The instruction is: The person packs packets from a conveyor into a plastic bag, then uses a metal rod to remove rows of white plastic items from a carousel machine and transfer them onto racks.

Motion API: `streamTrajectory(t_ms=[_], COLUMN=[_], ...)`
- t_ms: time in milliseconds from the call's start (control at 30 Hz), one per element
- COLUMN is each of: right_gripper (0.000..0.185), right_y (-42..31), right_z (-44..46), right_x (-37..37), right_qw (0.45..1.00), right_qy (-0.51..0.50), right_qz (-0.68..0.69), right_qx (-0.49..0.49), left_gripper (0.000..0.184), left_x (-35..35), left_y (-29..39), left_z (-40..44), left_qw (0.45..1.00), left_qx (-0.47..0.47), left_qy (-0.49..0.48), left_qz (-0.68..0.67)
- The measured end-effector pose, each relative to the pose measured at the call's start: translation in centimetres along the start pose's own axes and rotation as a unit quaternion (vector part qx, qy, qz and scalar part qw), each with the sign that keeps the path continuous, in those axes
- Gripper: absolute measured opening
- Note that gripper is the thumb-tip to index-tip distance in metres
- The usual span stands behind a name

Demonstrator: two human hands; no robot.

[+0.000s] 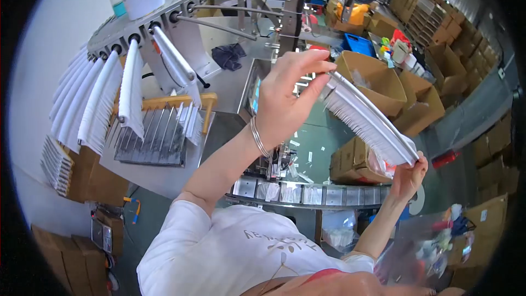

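Between my two hands, in the head view, a metal rod (372, 107) slants down to the right. A dense row of thin white tags (364, 126) hangs along it; their exact kind is unclear. My left hand (287, 90), with bracelets at the wrist, pinches the upper end between thumb and fingers. My right hand (408, 175) grips the lower end, fingers closed round it. To the left stands a round rack (145, 22) with rods sticking out, several loaded with white tags (104, 98) and others bare.
Below my hands runs a conveyor (339, 194) with compartments, some holding white pieces. A wooden-framed rod holder (150, 137) stands on the left table. Open cardboard boxes (372, 82) are behind the held rod. A dark cloth (228, 56) lies near the rack.
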State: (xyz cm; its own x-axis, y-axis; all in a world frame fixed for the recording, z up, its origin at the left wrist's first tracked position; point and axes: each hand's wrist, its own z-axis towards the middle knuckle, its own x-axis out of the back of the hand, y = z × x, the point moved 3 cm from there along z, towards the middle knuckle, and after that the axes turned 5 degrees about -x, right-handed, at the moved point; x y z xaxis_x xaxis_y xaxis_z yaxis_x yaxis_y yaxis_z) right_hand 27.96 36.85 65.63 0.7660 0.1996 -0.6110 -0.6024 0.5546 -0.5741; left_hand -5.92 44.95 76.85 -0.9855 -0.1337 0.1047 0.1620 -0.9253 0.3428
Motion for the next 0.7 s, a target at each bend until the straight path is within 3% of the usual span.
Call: streamTrajectory(t_ms=[200, 267, 300, 333, 400, 700], right_gripper=[0.015, 0.015, 0.015, 0.015, 0.015, 0.015], right_y=[-1.3, -1.5, -1.7, -1.8, -1.9, -2.4], right_z=[-1.1, -1.4, -1.5, -1.7, -2.1, -3.3], right_x=[0.5, 1.0, 0.9, 0.9, 0.7, 0.5], right_qw=[1.000, 1.000, 1.000, 0.999, 0.999, 0.996], right_qy=[0.029, 0.020, 0.023, 0.031, 0.042, 0.078], right_qz=[-0.007, 0.004, 0.002, -0.001, -0.004, -0.017], right_qx=[0.003, 0.007, 0.011, 0.015, 0.023, 0.035], left_gripper=[0.036, 0.036, 0.025, 0.025, 0.014, 0.016], left_x=[-1.3, -1.5, -1.6, -1.5, -0.9, -3.4], left_y=[-1.1, -1.2, -0.9, -0.6, 0.3, 0.3], left_z=[0.1, 0.2, 0.0, -0.4, -1.4, -3.2], left_qw=[0.978, 0.957, 0.947, 0.947, 0.998, 0.996], left_qx=[0.089, 0.146, 0.169, 0.167, 0.061, -0.017], left_qy=[-0.035, -0.019, 0.034, 0.030, 0.012, -0.026], left_qz=[-0.187, -0.251, -0.270, -0.273, -0.015, 0.079])
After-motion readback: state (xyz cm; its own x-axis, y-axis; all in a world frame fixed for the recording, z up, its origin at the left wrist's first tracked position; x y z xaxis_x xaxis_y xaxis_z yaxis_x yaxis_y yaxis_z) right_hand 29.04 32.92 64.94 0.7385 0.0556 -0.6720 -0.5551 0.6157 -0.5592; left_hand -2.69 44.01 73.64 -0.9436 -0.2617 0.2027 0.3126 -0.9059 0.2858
